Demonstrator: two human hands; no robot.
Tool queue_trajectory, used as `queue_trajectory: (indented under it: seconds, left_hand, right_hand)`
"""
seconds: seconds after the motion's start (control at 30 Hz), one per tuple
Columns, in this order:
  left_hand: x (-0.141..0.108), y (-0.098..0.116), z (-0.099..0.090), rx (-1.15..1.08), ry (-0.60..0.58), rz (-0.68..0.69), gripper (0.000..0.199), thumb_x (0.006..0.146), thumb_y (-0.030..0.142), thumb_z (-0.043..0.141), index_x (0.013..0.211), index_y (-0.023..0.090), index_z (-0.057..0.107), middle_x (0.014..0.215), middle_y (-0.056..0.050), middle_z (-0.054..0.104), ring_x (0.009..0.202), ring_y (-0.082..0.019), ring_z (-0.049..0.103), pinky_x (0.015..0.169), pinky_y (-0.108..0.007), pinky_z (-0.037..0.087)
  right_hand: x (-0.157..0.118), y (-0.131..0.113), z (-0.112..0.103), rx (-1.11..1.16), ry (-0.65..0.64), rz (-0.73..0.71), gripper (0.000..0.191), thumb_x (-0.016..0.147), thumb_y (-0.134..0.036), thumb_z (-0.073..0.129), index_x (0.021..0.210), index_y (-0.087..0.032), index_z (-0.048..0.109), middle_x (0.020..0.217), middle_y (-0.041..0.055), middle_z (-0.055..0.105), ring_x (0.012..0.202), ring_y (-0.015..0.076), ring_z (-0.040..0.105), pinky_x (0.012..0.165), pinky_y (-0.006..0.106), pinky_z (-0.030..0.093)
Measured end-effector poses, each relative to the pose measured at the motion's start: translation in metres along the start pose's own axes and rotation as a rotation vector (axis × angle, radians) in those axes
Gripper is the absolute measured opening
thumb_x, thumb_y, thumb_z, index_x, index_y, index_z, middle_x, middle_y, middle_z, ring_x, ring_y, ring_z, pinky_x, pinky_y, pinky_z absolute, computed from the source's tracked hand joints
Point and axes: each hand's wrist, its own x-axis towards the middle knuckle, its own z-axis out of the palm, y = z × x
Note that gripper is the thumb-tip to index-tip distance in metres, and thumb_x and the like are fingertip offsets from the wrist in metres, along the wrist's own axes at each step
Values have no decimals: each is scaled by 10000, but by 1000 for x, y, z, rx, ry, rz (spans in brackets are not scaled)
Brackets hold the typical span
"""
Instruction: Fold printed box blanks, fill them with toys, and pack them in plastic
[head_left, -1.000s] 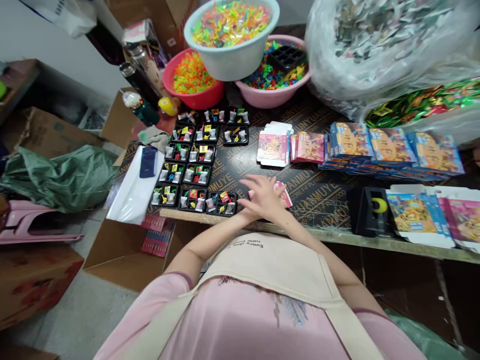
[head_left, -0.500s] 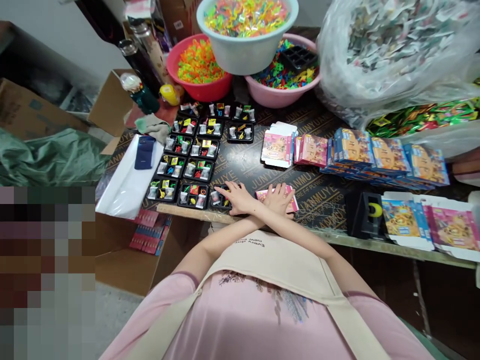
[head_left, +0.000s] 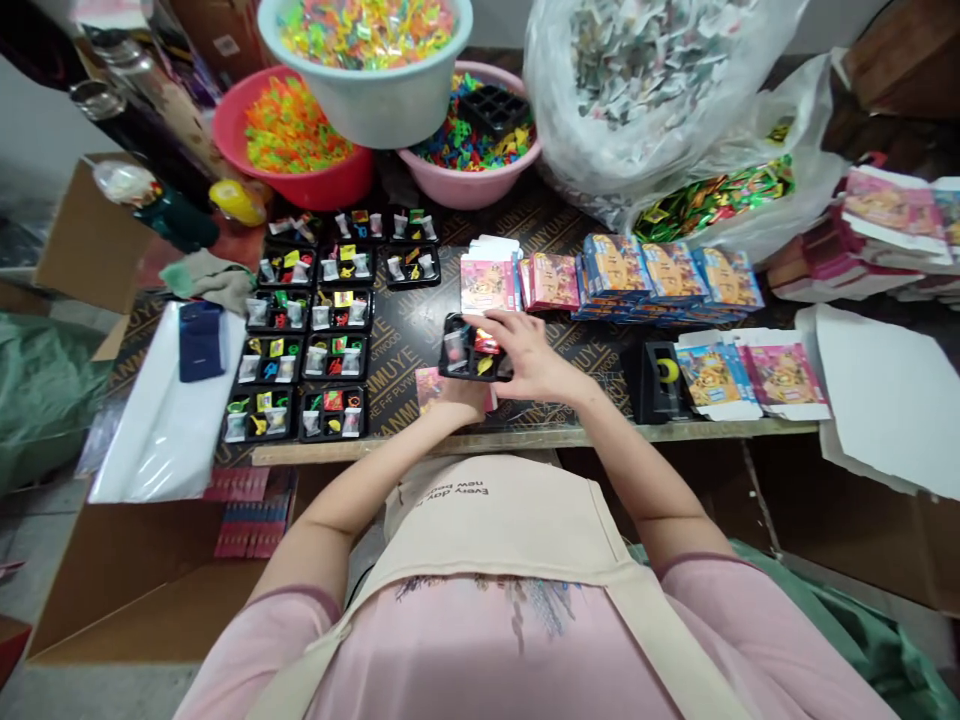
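Note:
My right hand (head_left: 529, 358) grips a black compartment tray (head_left: 463, 362) by its right side, raised above the table; small wrapped pieces, a red packet and a yellow piece lie in it. Below that tray, my left hand (head_left: 460, 398) lies over a flat pink box (head_left: 430, 386), its fingers mostly hidden by the tray. Several filled black trays (head_left: 334, 358) stand in rows to the left. Behind my hands are a pink box with open white flaps (head_left: 487, 284) and a row of smaller pink boxes (head_left: 553, 281).
Along the back stand a red basin (head_left: 292, 180), a pale basin (head_left: 375, 105), a pink basin (head_left: 469, 185) and a plastic bag (head_left: 555, 120). Blue boxes (head_left: 616, 268) are stacked right; a phone (head_left: 202, 342) lies left. The table's front edge (head_left: 525, 439) is close.
My arms were crossed and are now uncrossed. My right hand has lifted the tray from the end of the front row and brought it right, over my left hand. The view has shifted right.

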Motion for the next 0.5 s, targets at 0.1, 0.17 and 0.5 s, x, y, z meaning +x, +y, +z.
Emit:
queue_trajectory:
  seconds: [0.1,0.17,0.5]
  left_hand:
    - [-10,-23,-23,103,38,50,794,578,116,755,1329,109,495,1319,-224,528,1225,-438,495,1093,-633,323]
    - [-15,-35,-32,100,120,82,805,577,132,743,1326,121,450,1256,-203,514,1168,-410,518,1056,-628,359]
    - [-26,-31,-12,-350,323,358,965,579,238,769,1411,216,280,1360,-149,455,1287,-359,479,1049,-532,450]
  right_hand:
    - [-33,25,-20,-63,25,116,930,727,-319,662,1565,-323,260,1441,134,420,1307,382,387,1070,532,261]
    - [-52,39,-22,-95,24,185,928,727,-323,652,1565,-330,254,1436,129,422,1313,386,381,1066,534,262]
    - [-90,43,11,-38,25,255,925,703,-314,654,1555,-304,293,1468,147,424,1335,394,381,1079,545,235]
